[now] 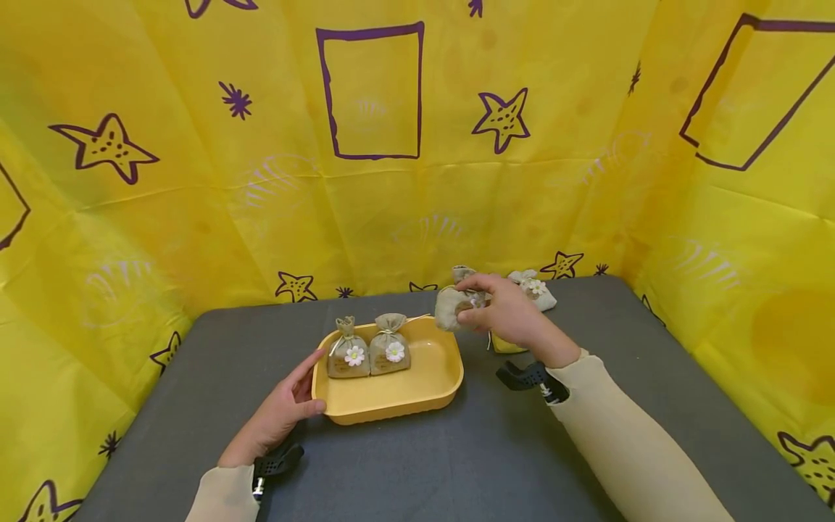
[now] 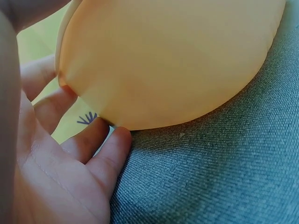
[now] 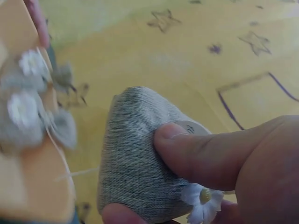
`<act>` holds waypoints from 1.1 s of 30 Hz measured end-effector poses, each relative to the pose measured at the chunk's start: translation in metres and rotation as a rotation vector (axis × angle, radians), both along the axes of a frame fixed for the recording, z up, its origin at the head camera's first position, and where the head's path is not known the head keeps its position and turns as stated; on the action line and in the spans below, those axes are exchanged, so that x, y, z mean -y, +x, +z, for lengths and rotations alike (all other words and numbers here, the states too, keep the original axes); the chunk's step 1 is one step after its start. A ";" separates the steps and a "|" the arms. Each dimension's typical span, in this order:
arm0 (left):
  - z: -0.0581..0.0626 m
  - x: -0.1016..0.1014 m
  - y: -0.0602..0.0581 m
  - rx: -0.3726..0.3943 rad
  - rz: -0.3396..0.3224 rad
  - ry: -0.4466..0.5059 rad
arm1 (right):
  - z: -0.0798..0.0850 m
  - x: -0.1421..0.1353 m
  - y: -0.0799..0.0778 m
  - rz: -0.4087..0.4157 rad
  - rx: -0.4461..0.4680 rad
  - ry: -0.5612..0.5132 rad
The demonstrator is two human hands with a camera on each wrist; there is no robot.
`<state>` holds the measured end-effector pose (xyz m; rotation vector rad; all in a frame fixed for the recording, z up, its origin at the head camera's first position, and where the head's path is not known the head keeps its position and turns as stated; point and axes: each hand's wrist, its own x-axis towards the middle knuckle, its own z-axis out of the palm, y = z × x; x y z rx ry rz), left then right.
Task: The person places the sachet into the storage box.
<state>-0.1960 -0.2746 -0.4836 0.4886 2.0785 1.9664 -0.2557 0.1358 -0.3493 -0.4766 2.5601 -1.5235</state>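
Observation:
Pinched between the thumb and fingers of my right hand point(image 1: 512, 315) is a small grey-beige cloth pouch point(image 3: 140, 154) with a white flower and a round tag. It is raised near the right rim of a yellow tray point(image 1: 385, 413). Two similar drawstring pouches, a left one point(image 1: 348, 359) and a right one point(image 1: 389, 351), stand side by side in the tray's left part, flowers facing me. My left hand point(image 1: 283, 406) grips the tray's left end, its fingertips against the outer wall point(image 2: 163, 84) in the left wrist view.
Behind my right hand, another flowered pouch point(image 1: 538, 290) lies on the dark grey table point(image 1: 417, 471). A yellow item point(image 1: 507, 346) shows partly below that hand. Yellow cloth walls point(image 1: 372, 217) with purple drawings enclose the back and sides.

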 end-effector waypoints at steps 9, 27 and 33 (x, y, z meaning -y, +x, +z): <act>-0.002 0.001 0.000 -0.015 -0.018 -0.012 | -0.010 0.061 0.006 0.162 0.108 -0.188; 0.000 0.002 -0.002 -0.031 -0.004 -0.049 | -0.055 0.069 -0.015 0.030 -0.072 0.258; -0.001 0.003 -0.001 -0.023 -0.001 -0.038 | -0.057 0.082 -0.014 0.018 -0.180 0.469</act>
